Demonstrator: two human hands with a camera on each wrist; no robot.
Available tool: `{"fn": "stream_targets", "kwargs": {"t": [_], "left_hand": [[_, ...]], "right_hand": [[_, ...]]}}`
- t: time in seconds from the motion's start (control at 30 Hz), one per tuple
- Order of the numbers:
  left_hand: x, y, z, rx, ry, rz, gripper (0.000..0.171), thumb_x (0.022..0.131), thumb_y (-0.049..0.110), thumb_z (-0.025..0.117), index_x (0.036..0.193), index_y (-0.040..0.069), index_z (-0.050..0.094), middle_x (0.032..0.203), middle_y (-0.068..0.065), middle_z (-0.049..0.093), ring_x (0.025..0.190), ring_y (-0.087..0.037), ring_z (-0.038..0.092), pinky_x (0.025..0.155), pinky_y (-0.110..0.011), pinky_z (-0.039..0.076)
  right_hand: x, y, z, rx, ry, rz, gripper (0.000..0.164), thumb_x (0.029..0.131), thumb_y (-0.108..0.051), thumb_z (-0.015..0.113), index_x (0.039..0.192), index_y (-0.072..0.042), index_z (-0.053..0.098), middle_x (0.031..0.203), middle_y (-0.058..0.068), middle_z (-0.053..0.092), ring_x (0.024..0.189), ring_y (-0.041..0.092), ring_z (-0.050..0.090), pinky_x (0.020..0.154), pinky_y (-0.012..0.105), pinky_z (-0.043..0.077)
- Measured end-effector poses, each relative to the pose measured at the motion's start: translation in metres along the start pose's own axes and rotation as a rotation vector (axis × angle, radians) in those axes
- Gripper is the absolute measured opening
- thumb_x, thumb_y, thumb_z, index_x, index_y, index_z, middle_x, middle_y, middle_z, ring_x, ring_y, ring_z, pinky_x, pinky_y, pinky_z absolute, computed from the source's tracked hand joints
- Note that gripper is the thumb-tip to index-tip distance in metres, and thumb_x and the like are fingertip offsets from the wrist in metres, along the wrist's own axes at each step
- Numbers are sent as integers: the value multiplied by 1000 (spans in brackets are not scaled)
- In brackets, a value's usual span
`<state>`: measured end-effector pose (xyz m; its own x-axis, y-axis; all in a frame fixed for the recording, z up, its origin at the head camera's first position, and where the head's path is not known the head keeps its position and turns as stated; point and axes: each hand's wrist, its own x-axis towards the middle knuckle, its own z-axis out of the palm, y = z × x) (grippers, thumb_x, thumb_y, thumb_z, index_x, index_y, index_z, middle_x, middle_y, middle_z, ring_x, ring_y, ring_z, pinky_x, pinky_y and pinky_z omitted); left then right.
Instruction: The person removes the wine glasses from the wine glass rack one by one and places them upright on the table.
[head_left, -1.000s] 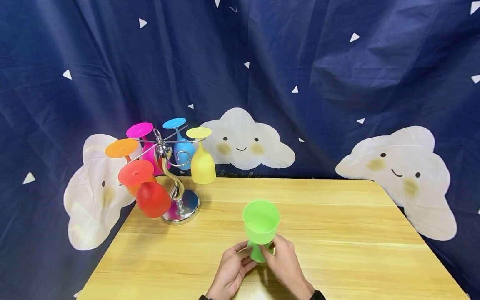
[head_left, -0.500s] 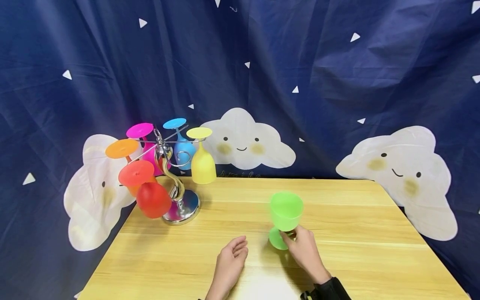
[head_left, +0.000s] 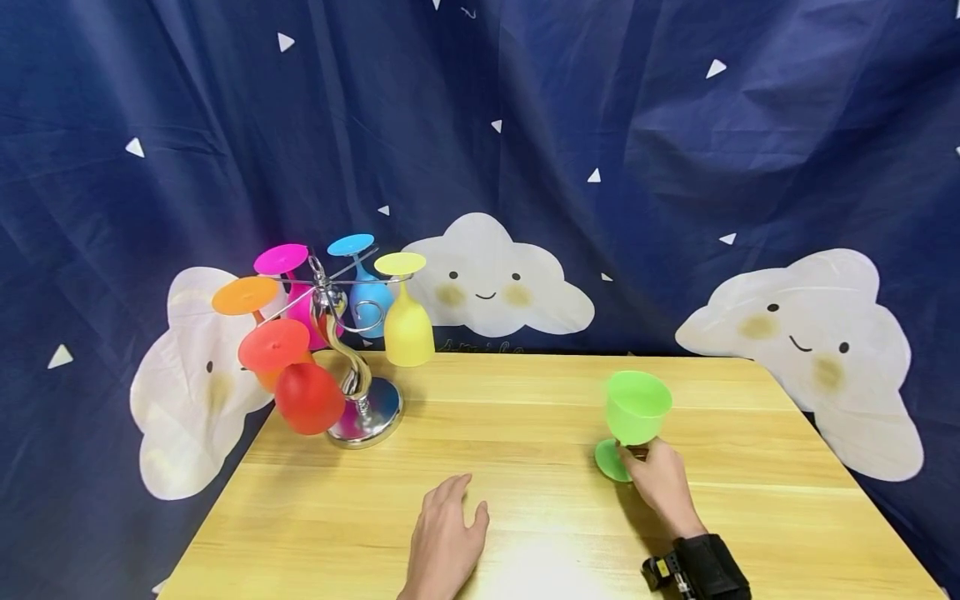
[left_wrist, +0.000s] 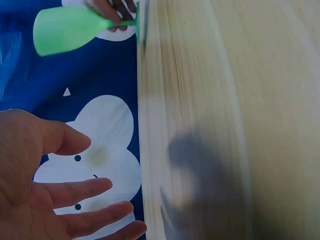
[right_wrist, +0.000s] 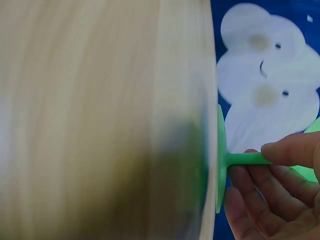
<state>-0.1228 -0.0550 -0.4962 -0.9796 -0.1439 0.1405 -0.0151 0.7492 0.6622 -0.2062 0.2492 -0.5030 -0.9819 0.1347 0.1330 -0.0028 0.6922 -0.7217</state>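
My right hand (head_left: 663, 483) pinches the stem of a green plastic goblet (head_left: 637, 407), thumb on one side and fingers on the other. The goblet is upright, its bowl above the hand. Its round foot (right_wrist: 221, 160) is close to the tabletop in the right wrist view; whether it touches, I cannot tell. My left hand (head_left: 444, 533) is over the front of the table, holding nothing, its fingers spread in the left wrist view. That view also shows the green goblet (left_wrist: 67, 30) at the upper left, with the right hand's fingers on its stem.
At the table's left stands a chrome rack (head_left: 366, 412). Upside-down goblets hang from it: red (head_left: 307, 398), orange (head_left: 246, 296), pink (head_left: 281, 259), blue (head_left: 371, 304) and yellow (head_left: 408, 329). Behind the wooden table (head_left: 510, 433) hangs a dark blue cloud-print curtain (head_left: 540, 83).
The left hand has let go of the green goblet and drawn back with its fingers opened. The right hand has carried the goblet to the right and slightly away.
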Motion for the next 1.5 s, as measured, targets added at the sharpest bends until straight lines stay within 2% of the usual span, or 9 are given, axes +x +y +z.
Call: {"fn": "stream_targets", "kwargs": {"t": [0.17, 0.27, 0.37, 0.47, 0.57, 0.63, 0.9, 1.2, 1.5], "left_hand": [[0, -2, 0, -9, -3, -27, 42, 95, 22, 79, 133, 4, 72, 138, -18, 70, 132, -43, 62, 102, -65, 57], [0, -3, 0, -16, 7, -28, 41, 95, 21, 78, 132, 4, 73, 138, -18, 70, 132, -43, 62, 102, -65, 57], [-1, -2, 0, -26, 12, -30, 41, 95, 21, 78, 131, 4, 73, 137, -18, 71, 132, -43, 62, 103, -65, 57], [-2, 0, 0, -37, 12, -30, 40, 95, 21, 78, 131, 4, 73, 138, -18, 71, 132, -43, 62, 103, -65, 56], [-2, 2, 0, -48, 10, -32, 40, 95, 20, 78, 131, 4, 73, 138, -18, 71, 132, -43, 62, 103, -65, 56], [-3, 2, 0, -54, 10, -33, 39, 95, 20, 78, 131, 4, 73, 138, -18, 71, 132, -43, 62, 103, -66, 56], [-2, 1, 0, -53, 15, -39, 37, 96, 19, 78, 129, 3, 73, 137, -19, 71, 132, -44, 63, 102, -66, 57], [-3, 1, 0, -68, -6, -52, 38, 96, 19, 77, 130, 3, 73, 138, -19, 70, 133, -45, 61, 103, -67, 56], [-4, -2, 0, -55, -15, -42, 39, 96, 19, 77, 131, 3, 73, 137, -18, 71, 132, -45, 62, 104, -66, 56]], "right_hand": [[6, 15, -15, 2, 6, 59, 29, 99, -15, 73, 116, 9, 72, 114, 31, 77, 114, 52, 71, 99, 64, 56], [9, 23, -25, -5, 8, 79, 27, 100, -17, 73, 112, 7, 71, 107, 27, 76, 103, 44, 71, 92, 56, 58], [15, 32, -37, -5, 4, 106, 25, 102, -20, 72, 106, 4, 69, 99, 20, 72, 94, 35, 65, 85, 48, 53], [23, 41, -50, -33, 10, 113, 28, 102, -23, 71, 103, 5, 66, 99, 25, 70, 95, 42, 66, 87, 56, 55], [33, 51, -61, -42, 28, 134, 33, 102, -24, 71, 104, 8, 64, 109, 35, 69, 108, 55, 65, 97, 68, 52], [39, 58, -68, -22, 42, 169, 35, 102, -23, 71, 109, 10, 63, 119, 39, 67, 118, 58, 61, 103, 71, 49], [59, 79, -89, 7, 107, 262, 43, 99, -25, 72, 115, 14, 62, 131, 43, 60, 125, 60, 54, 111, 72, 43], [74, 114, -116, -95, 142, 232, 44, 100, -22, 65, 114, 19, 58, 124, 47, 59, 118, 64, 55, 108, 74, 42], [76, 138, -131, -31, 178, 382, 53, 98, -19, 65, 129, 22, 52, 139, 48, 47, 127, 62, 47, 117, 72, 37]]}}
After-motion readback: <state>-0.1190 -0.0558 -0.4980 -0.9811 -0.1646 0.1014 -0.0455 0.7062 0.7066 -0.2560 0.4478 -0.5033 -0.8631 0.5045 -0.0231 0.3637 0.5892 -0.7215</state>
